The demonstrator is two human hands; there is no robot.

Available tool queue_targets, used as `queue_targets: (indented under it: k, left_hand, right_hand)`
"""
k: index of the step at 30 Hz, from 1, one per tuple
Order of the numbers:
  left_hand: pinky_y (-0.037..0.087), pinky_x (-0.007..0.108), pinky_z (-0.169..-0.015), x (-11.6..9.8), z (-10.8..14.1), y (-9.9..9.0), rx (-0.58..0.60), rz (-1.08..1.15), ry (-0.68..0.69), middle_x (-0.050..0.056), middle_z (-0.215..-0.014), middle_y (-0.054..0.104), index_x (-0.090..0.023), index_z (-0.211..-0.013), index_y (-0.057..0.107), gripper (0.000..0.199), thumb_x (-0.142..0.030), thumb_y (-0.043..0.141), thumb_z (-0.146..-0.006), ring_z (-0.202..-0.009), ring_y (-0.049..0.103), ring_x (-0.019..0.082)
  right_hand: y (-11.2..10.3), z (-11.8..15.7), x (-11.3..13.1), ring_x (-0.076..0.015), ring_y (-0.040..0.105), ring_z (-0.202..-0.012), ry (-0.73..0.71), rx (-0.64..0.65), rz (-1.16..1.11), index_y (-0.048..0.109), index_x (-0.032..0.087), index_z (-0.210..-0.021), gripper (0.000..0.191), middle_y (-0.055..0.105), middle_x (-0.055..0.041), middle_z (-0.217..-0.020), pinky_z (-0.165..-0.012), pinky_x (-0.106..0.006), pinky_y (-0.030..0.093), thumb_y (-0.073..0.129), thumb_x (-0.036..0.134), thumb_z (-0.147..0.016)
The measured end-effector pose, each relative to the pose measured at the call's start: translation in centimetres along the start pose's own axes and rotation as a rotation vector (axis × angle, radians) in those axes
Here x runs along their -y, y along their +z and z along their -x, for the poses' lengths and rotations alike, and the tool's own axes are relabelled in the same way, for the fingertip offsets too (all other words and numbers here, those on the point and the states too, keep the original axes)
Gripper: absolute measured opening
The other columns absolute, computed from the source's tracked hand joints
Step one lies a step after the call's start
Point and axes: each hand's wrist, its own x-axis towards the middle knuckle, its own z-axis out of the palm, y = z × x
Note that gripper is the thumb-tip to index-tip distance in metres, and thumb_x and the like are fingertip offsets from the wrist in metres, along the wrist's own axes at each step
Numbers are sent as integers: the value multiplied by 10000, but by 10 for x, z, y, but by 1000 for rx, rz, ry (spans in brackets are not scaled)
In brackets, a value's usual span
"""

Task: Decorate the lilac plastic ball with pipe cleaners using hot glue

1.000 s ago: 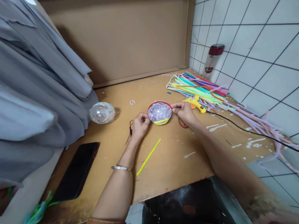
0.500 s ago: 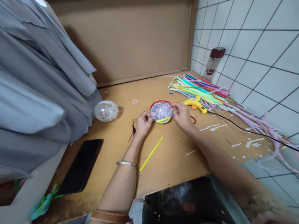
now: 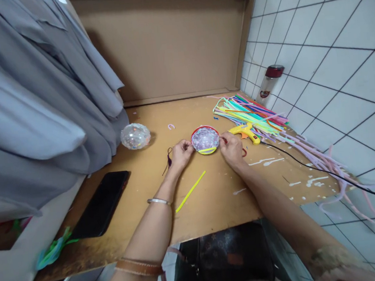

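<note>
A round, glittery, purple-white ball [image 3: 205, 139] sits on the table between my hands. Around its far edge curves a red pipe cleaner [image 3: 203, 127], and a yellow strip [image 3: 207, 150] crosses its near side. My left hand [image 3: 182, 153] pinches the red pipe cleaner's left end against the ball. At the opposite side, my right hand [image 3: 231, 148] is closed on the right end; its fingertips are partly hidden. A loose yellow pipe cleaner [image 3: 191, 191] lies nearer to me, between my forearms.
Behind my right hand are a yellow glue gun [image 3: 246, 133] with a black cord and a heap of coloured pipe cleaners [image 3: 251, 113]. A clear ball [image 3: 135, 136] and a black phone [image 3: 102, 205] lie left. A red-lidded bottle [image 3: 268, 82] stands by the tiled wall.
The view has shifted slightly. Both hands keep their pinch at the sides of the ball, and the red pipe cleaner still follows its far edge.
</note>
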Motion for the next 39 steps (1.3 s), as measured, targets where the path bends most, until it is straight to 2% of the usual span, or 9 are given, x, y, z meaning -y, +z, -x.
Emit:
queue_targets:
  k: [3,8,13,17,24,31,35,39]
  left_hand:
    - [476,241,-631,1,-1,-2,81,116,-38,-12,-615,651,-187,-694,612,136,-288,654,-776,-591,581,121]
    - [515,243,-651,3,-3,-5,125,193,-71,7,-639,690,-175,-710,631,213,-359,725,-757,-601,615,116]
    - [581,285,-744,1,-4,-12,187,388,-130,42,-705,722,-160,-743,607,291,-373,804,-718,-712,703,148]
    - [583,296,-786,2,-5,-13,215,392,-118,31,-715,708,-155,-734,610,275,-343,810,-713,-726,700,137]
    - [557,280,-755,4,-5,-5,139,313,-94,0,-679,693,-162,-718,635,147,-269,732,-745,-664,657,115]
    - [526,271,-692,9,-6,0,81,288,-61,-5,-653,687,-172,-700,614,142,-271,706,-744,-607,620,115]
    - [477,240,-633,11,-8,-1,22,307,-4,-24,-624,652,-176,-698,604,129,-259,701,-717,-583,587,107]
    - [477,246,-667,13,-11,-6,-40,293,41,-22,-637,661,-176,-704,610,125,-256,706,-697,-603,597,114]
  right_hand:
    - [0,-1,-3,-275,675,-900,11,-5,-8,738,181,-912,283,764,-129,-946,-850,-382,501,465,209,-843]
    - [2,-3,-5,-272,678,-889,-11,-34,-18,737,186,-889,275,771,-124,-931,-836,-381,506,468,219,-838]
    - [2,-2,-6,-266,679,-878,-24,-62,10,736,204,-864,263,775,-107,-914,-809,-370,507,476,236,-837]
    - [2,-2,-7,-281,683,-885,-18,-49,25,728,188,-874,266,771,-126,-924,-811,-388,506,470,238,-831]
    - [1,-2,-5,-280,673,-901,-22,-41,8,718,197,-874,250,761,-116,-927,-833,-395,504,477,249,-836]
    - [1,-3,-9,-257,641,-882,-96,-62,-46,719,184,-871,250,700,-113,-901,-851,-389,502,475,238,-859]
    - [5,-5,-13,-243,620,-830,-141,-79,-127,720,198,-849,213,662,-83,-841,-803,-385,509,508,215,-835]
    - [11,-4,-17,-241,610,-790,-160,-49,-211,708,198,-820,180,664,-75,-820,-779,-392,507,530,178,-800]
